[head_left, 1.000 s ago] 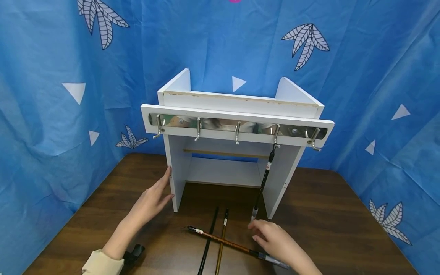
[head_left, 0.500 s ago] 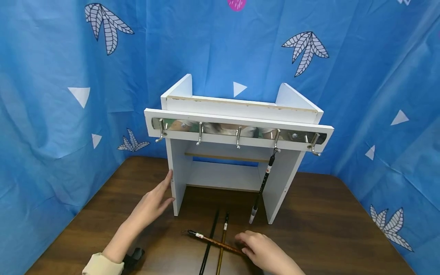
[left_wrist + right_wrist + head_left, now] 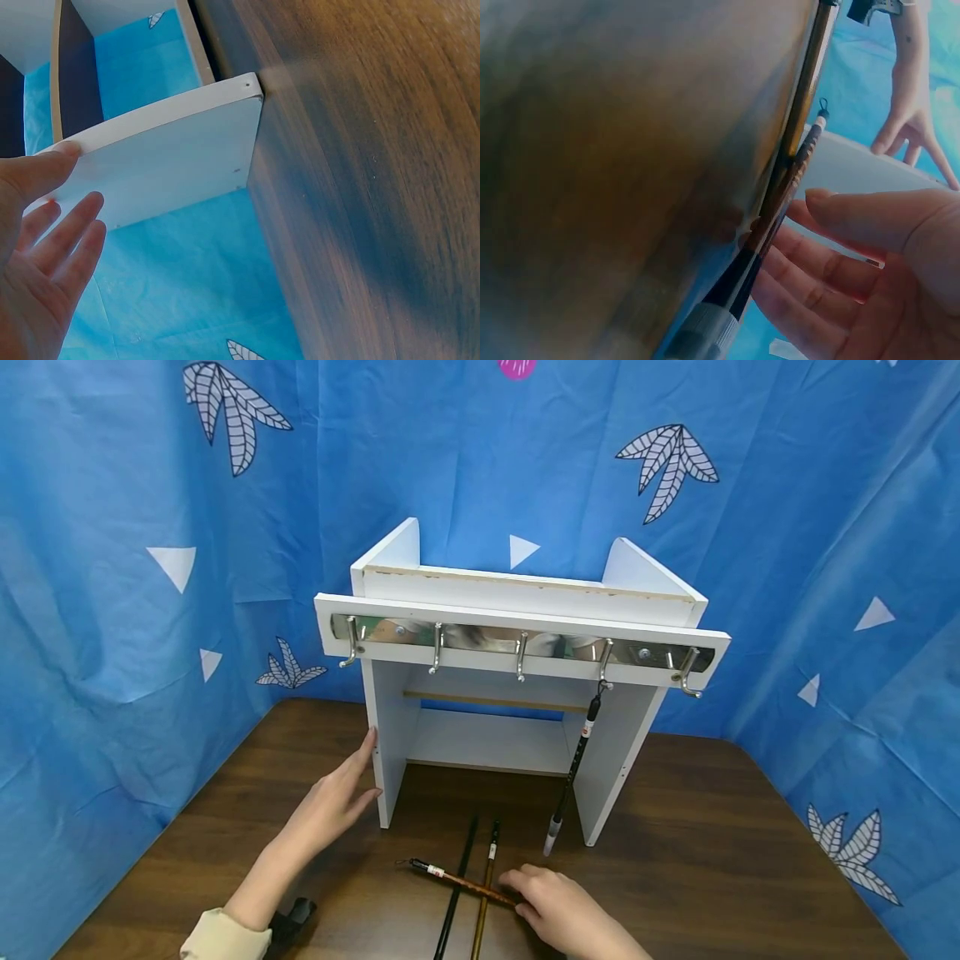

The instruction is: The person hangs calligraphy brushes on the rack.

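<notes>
Mottled brown brush (image 3: 472,886) with a black looped head and white label, at lower centre of the head view. Lies slantwise above the dark wood-grain table (image 3: 697,827), crossing a slim black brush (image 3: 448,918) and a gold-brown brush (image 3: 480,927) with a black top. In the right wrist view, runs down to a black ferrule and a ribbed translucent plastic cap (image 3: 705,330) at lower left; contents of the cap too blurred to tell.

Right hand (image 3: 555,910) at lower right of centre: half open, with fingers lightly bent behind the brown shaft and thumb apart from it. Seen beside the brush rather than gripping it; fingertip contact hard to tell.

Left hand (image 3: 322,810) at left of centre, in a cream sleeve (image 3: 225,935): spread, fingers nearly straight, touching the front edge of a side panel, holding nothing.

White board rack (image 3: 525,596) in mid-frame. At its top, an open-topped bay between raised side walls and a low front board; bay floor hidden behind that board. Below, an open-fronted space with crosswise boards and a strip of blue curtain (image 3: 465,460) visible between. Along the front, a mirror-like metal plate (image 3: 480,639) with five silver hooks; on the fourth from the left, a black patterned brush (image 3: 577,760), hung by its loop, capped tip down.
</notes>
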Tool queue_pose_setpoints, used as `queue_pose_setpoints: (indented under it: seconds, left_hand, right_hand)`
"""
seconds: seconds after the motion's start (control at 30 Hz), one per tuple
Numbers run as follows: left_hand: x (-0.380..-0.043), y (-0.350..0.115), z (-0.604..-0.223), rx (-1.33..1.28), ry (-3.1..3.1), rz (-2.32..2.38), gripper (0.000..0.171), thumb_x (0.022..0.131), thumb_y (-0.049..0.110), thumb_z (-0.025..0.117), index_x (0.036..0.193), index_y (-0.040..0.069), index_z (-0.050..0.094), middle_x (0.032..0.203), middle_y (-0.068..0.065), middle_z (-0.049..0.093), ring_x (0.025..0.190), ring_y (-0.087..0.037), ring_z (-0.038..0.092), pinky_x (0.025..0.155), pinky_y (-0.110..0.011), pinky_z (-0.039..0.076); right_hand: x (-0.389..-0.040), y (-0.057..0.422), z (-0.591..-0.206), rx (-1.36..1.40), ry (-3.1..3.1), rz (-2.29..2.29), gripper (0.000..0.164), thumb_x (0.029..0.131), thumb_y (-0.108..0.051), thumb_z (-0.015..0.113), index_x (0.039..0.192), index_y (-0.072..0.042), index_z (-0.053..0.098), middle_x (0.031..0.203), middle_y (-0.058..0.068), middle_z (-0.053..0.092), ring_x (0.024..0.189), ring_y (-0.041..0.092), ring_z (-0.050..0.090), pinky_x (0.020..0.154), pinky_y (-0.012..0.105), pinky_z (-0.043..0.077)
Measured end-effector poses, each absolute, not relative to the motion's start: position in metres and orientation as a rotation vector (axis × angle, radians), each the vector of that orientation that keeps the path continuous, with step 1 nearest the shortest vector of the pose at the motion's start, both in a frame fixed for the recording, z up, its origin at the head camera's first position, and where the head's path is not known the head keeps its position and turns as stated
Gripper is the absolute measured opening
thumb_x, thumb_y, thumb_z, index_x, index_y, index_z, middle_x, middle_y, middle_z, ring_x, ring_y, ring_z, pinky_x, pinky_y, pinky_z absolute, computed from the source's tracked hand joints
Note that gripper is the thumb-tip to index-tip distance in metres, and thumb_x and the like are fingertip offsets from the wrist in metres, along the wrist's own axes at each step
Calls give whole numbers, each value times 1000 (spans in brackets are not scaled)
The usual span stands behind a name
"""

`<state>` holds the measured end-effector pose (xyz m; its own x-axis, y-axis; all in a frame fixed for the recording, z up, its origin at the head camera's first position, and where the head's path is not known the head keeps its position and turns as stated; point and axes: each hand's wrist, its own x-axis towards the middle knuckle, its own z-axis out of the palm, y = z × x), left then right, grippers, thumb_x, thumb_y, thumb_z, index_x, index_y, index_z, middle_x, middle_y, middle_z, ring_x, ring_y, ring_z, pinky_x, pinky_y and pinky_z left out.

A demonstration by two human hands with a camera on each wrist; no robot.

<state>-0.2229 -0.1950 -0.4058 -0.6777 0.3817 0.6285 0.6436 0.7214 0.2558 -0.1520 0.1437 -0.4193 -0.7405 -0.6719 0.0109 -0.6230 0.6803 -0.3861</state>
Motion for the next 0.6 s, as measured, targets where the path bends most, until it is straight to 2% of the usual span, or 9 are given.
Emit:
queue_pose_setpoints:
  seconds: [0.2,0.6]
  left_hand:
    - [-222,-195,-406,-777,-2374,-633,104,74,0,78,152,13,10,136,-25,42,103,-34,59,73,-42,52]
    - [-223,-195,-405,-793,-2375,-649,104,74,-2,77,151,12,9,135,-25,43,98,-35,61,72,-42,53]
  right_hand:
    - [-151,143,-421,-1102,2764,-543,36,78,3,71,112,-7,63,97,-3,61,80,5,59,63,19,49]
    - [-151,142,-423,-1107,2789,-461,37,75,6,73,108,-9,65,93,-4,60,77,4,58,60,19,49]
